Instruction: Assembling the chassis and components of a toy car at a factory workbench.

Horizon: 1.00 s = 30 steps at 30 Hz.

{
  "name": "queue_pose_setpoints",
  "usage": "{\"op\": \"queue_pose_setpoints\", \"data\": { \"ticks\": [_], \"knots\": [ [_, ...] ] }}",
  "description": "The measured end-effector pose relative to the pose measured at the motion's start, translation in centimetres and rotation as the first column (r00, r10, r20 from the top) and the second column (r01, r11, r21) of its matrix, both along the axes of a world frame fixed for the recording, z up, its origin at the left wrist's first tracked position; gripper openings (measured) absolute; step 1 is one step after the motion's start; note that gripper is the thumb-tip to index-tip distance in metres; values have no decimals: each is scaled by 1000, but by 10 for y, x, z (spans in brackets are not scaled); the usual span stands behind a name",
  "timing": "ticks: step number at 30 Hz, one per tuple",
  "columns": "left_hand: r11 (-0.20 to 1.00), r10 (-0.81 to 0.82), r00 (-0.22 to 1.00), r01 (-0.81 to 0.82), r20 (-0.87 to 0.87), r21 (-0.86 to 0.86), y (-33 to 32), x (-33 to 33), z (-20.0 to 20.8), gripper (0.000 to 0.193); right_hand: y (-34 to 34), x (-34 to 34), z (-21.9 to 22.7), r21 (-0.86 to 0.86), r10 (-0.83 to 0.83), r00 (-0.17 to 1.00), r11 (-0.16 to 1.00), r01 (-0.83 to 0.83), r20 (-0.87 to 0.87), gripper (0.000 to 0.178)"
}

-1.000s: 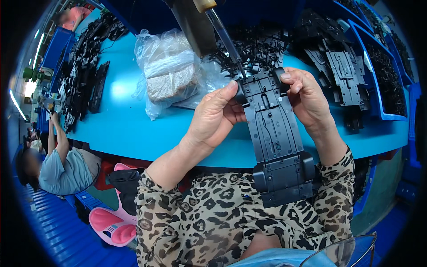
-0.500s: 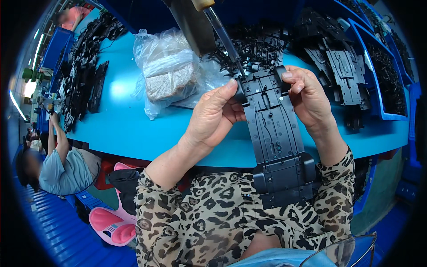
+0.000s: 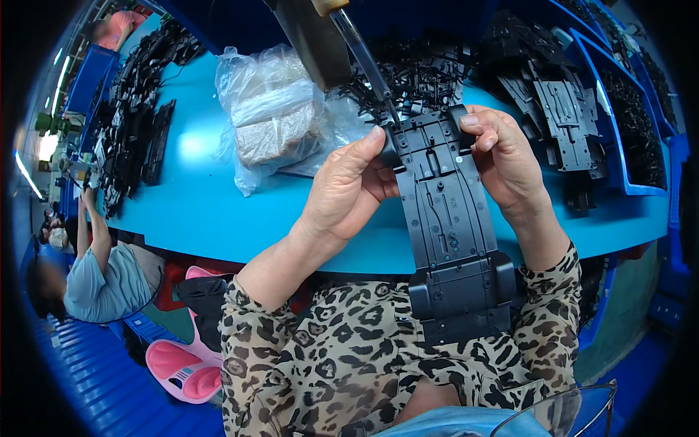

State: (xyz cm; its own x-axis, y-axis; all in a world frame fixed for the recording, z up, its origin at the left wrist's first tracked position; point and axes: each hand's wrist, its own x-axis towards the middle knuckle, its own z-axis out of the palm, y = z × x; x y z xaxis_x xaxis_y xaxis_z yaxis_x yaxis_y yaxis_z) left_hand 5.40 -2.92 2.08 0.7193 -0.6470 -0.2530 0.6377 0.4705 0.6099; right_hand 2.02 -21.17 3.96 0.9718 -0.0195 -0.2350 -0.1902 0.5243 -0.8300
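Between my hands is a long black plastic chassis plate with moulded ribs, holes and raised side arches. My left hand grips its far left arch, thumb on top and fingers partly hidden beneath. The far right arch is pinched by my right hand, thumb over the edge. The plate's near end hangs over my lap, in front of my patterned top. At the plate's far left corner is the tip of a slim metal driver-like tool, coming down from above; whether it touches the plate I cannot tell.
A clear plastic bag with a wrapped block lies on the blue table. Small black parts are heaped behind the plate. More chassis plates are stacked at right beside a blue bin. Another person sits at left.
The chassis plate has shifted very slightly to the left, with both hands keeping their grip. The tool's position looks nearly the same.
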Motion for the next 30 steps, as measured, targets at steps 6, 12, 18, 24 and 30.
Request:
{"op": "queue_pose_setpoints", "data": {
  "ticks": [6,12,18,24,30],
  "knots": [
    [1000,-7,1000,7,9,9,1,1,-1,31,-1,0,1,10,1,1000,1000,-1,1,14],
    [1000,0,1000,0,4,30,0,1,1,31,-1,0,3,3,-1,1000,1000,1,-5,15],
    [999,-20,1000,19,20,30,1,2,2,32,-1,0,4,38,20,1000,999,-20,23,17],
    [999,-25,999,24,22,40,1,2,2,31,-1,-1,5,53,23,999,998,-24,28,16],
    [998,-25,999,23,35,65,1,2,5,31,-1,-3,6,65,12,1000,998,-13,24,13]
  ]
}}
